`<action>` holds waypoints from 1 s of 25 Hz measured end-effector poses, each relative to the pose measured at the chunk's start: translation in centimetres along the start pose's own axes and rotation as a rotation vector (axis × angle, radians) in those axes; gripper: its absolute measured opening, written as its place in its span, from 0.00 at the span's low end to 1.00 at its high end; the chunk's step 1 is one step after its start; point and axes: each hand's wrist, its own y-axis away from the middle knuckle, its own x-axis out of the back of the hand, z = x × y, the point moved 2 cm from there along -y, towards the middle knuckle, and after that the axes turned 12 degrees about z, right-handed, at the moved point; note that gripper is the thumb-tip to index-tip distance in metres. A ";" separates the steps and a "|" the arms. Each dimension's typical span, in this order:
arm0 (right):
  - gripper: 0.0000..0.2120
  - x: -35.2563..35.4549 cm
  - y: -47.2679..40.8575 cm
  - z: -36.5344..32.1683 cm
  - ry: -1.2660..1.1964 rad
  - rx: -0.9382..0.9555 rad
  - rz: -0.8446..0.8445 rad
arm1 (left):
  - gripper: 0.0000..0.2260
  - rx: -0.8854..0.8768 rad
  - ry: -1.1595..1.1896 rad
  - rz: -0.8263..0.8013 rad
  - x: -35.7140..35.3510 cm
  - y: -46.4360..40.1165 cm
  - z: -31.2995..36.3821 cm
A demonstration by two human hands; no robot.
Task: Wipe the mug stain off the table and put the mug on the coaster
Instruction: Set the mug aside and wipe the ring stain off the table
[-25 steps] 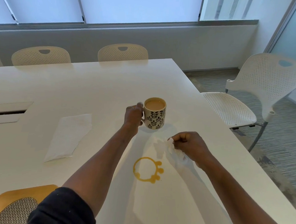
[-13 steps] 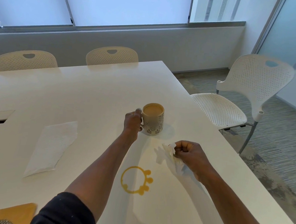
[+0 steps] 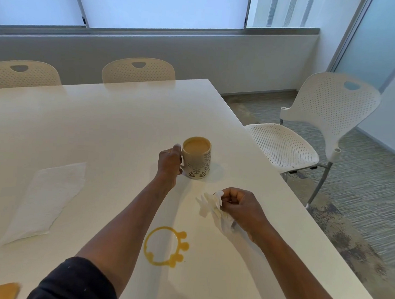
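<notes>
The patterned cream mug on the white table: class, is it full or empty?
Nearly full. The patterned cream mug stands upright, and pale brown liquid shows close under its rim.

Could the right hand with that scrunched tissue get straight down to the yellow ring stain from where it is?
Probably yes. The right hand holds the tissue just above and right of the ring stain, with only bare table between. The mug stands farther back, out of the path.
</notes>
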 end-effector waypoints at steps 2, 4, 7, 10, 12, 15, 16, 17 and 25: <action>0.10 -0.1 -0.1 -0.1 0.009 -0.001 0.000 | 0.17 0.003 0.002 0.008 -0.1 0.0 0.0; 0.10 -0.3 -0.1 -0.2 0.015 0.004 0.002 | 0.17 0.010 0.005 0.014 -0.1 0.0 0.0; 0.08 -0.4 -0.3 -0.5 0.031 0.001 0.011 | 0.16 0.016 -0.001 0.018 -0.1 0.1 0.0; 0.07 -0.4 -0.4 -0.6 0.038 0.004 0.004 | 0.16 0.015 -0.007 0.027 -0.2 0.3 0.1; 0.06 -0.3 -0.4 -0.6 0.042 0.005 -0.002 | 0.16 0.007 -0.015 0.032 -0.1 0.5 0.2; 0.05 -0.2 -0.4 -0.5 0.042 0.000 -0.004 | 0.17 -0.021 -0.031 0.024 -0.1 0.9 0.2; 0.06 -0.2 -0.3 -0.5 0.039 -0.002 -0.003 | 0.17 -0.024 -0.032 0.022 -0.1 1.1 0.3; 0.07 -0.2 -0.3 -0.5 0.038 -0.003 -0.003 | 0.17 -0.024 -0.030 0.023 -0.1 1.2 0.4; 0.09 -0.2 -0.4 -0.4 0.062 0.008 -0.018 | 0.14 0.036 -0.008 0.044 0.2 2.1 0.9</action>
